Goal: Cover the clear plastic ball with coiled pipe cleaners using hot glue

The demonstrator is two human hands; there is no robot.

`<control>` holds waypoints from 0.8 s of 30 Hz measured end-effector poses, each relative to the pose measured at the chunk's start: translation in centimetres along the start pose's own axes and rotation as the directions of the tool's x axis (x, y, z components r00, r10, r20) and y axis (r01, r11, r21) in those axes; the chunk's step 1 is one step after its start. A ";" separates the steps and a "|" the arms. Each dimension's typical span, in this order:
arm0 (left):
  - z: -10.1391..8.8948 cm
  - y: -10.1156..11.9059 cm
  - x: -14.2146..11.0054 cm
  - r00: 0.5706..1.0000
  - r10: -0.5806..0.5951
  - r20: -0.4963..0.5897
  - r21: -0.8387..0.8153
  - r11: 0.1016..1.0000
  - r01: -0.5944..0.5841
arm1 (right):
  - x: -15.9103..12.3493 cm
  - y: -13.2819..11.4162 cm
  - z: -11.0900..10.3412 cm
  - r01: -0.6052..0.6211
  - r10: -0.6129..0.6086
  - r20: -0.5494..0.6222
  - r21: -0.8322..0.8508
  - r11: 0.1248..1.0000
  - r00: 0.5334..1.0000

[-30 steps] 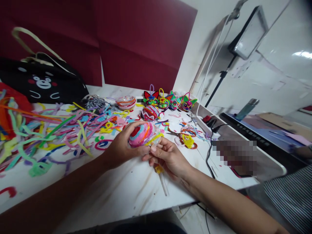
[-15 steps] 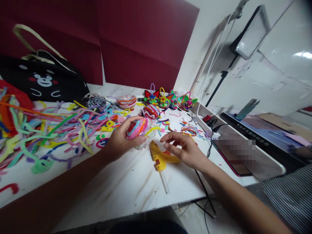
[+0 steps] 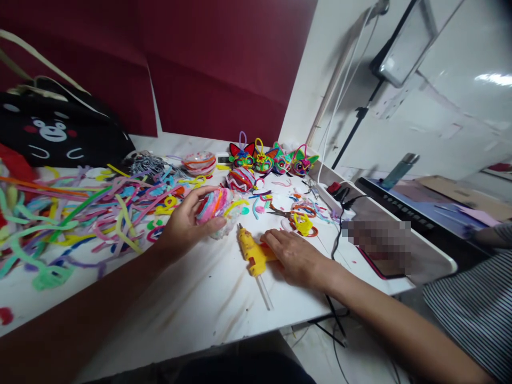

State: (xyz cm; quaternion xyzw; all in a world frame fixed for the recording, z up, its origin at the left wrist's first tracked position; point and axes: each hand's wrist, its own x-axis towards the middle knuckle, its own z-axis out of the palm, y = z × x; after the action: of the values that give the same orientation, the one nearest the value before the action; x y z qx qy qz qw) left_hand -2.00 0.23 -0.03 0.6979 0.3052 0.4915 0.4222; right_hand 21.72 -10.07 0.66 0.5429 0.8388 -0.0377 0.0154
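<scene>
While the white bench (image 3: 180, 304) stretches below the dark red backing, a heap of fuzzy strips (image 3: 88, 211) spreads over its left part. Nearer me come the two hands, which have just parted: a second ago both were at the ball. Now the right hand (image 3: 296, 256) has come down over the handle of the yellow glue gun (image 3: 252, 253), which appears to lie on the bench; whether its fingers close on that handle I can't tell. The ball (image 3: 218, 205), banded pink, blue and orange, sits in the left hand (image 3: 188, 221), fingers curled behind and thumb across the front, just beside the nozzle. To me that reads as a break in the two-handed work, with one hand at the tool. Smallest is a yellow strip (image 3: 236, 207), lying along the ball's right side.
</scene>
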 end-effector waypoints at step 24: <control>0.2 -0.6 -0.4 0.997 0.047 -0.056 -0.092 0.994 -0.052 | -0.3 1.0 -0.6 0.504 -0.190 -0.671 0.310 0.806 0.717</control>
State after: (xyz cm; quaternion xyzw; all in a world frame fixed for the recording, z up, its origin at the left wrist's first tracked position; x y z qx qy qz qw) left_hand -1.96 0.10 -0.75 0.6713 0.2757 0.5342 0.4336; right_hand 22.78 -9.92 1.23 0.3385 0.8510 -0.0660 -0.3961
